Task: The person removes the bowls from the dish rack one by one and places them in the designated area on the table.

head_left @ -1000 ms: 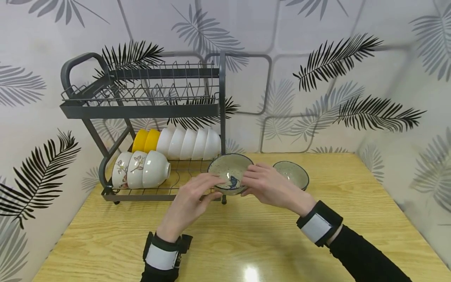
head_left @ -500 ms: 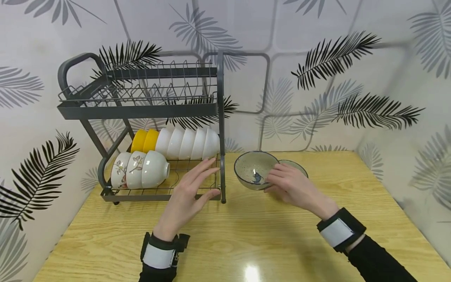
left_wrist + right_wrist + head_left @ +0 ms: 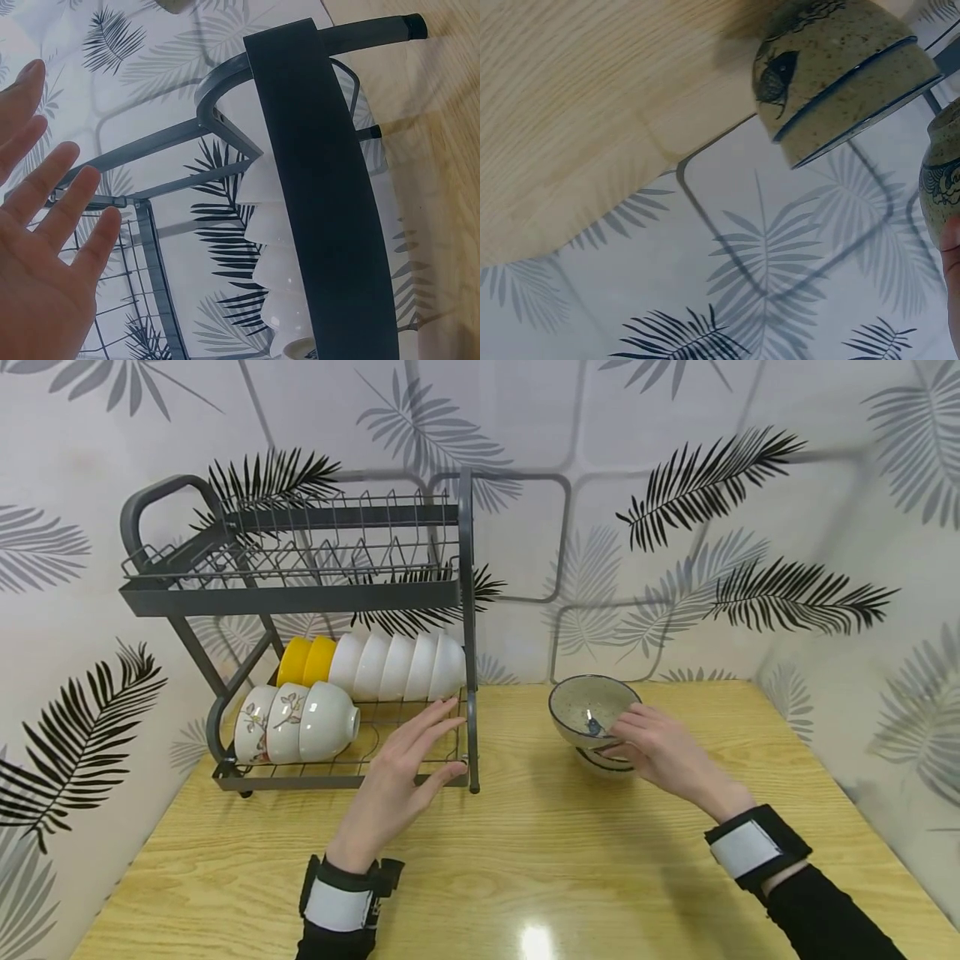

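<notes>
My right hand pinches the rim of a speckled beige bowl that has a dark blue edge and a blue fish inside. This bowl is over nested bowls of the same kind, which stand upright on the table and are partly covered by it. In the right wrist view, the held bowl shows at the right edge, apart from the two nested bowls. My left hand holds nothing. Its fingers are spread in front of the right part of the rack's lower tier.
A dark two-tier dish rack stands at the left. On its lower tier are white bowls, yellow bowls and flowered white bowls, tipped on their sides in rows. A patterned wall rises behind the wooden table.
My left hand has let go of the speckled bowl and stays by the rack. My right hand has carried that bowl rightward, over the other bowls on the table.
</notes>
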Available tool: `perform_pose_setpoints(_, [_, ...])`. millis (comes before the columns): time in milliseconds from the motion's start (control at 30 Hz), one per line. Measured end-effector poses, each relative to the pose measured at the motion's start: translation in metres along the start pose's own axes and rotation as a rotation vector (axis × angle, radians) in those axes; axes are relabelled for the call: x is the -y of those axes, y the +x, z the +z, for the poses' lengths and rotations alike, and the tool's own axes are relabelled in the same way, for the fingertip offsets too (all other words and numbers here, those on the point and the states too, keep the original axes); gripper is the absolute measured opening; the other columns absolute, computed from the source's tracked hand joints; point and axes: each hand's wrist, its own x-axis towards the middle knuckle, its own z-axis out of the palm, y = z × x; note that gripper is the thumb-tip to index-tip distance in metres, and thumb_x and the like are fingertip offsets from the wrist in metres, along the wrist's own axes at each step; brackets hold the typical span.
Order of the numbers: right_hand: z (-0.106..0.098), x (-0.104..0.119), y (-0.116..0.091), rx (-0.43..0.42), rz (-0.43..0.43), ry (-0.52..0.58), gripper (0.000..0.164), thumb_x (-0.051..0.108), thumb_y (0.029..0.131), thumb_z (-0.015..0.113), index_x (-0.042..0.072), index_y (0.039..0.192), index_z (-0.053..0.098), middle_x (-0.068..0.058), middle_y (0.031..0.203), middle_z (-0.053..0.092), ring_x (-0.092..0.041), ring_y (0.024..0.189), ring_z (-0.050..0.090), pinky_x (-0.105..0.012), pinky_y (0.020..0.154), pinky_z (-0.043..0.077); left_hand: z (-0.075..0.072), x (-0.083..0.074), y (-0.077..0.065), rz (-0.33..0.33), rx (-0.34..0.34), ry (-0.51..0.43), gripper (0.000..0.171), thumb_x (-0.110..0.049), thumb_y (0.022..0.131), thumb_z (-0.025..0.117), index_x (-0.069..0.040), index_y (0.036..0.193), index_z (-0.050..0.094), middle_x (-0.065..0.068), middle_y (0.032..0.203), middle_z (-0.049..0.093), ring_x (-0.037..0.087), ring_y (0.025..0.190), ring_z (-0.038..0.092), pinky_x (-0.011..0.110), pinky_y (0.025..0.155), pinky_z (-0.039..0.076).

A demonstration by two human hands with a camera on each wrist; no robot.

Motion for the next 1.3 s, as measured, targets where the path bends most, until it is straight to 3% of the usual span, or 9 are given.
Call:
perform_pose_setpoints(200, [-0.001,-0.008,-0.008,0.016,0.048,0.013,0.027,-0.008,0.070,0.081,0.008,0.084,0.064,0.001,0.080,0.063,-0.013,0.076,0.053,-0.032,0.066,0.048,0.000,0.001,-0.001,-0.006,0.002,-0.003,0.059,-0.021,0.088,0.077,-0.010,0.141,0.055,0.012,0.156,0.047,0.033,0.143,0.047,0.053,0.116,0.042])
perform_pose_setpoints(633, [0.004,-0.014,-0.020,0.043,0.123,-0.026,0.029,-0.013,0.070,0.080,0.009,0.081,0.065,0.001,0.076,0.065,-0.012,0.072,0.052,-0.031,0.061,0.046,0.001,0.003,-0.002,-0.003,-0.004,-0.014,0.058,-0.020,0.088,0.077,-0.009,0.141,0.056,0.011,0.157,0.046,0.032,0.142,0.047,0.052,0.116,0.042])
perform_pose_setpoints(1300, [0.025,-0.016,-0.036,0.003,0.195,-0.016,0.018,0.000,0.076,0.082,0.009,0.079,0.067,-0.001,0.074,0.064,-0.013,0.070,0.055,-0.032,0.060,0.047,0.002,0.006,-0.002,-0.012,-0.003,-0.019,0.058,-0.020,0.089,0.076,-0.010,0.143,0.054,0.011,0.156,0.047,0.033,0.142,0.048,0.053,0.115,0.042])
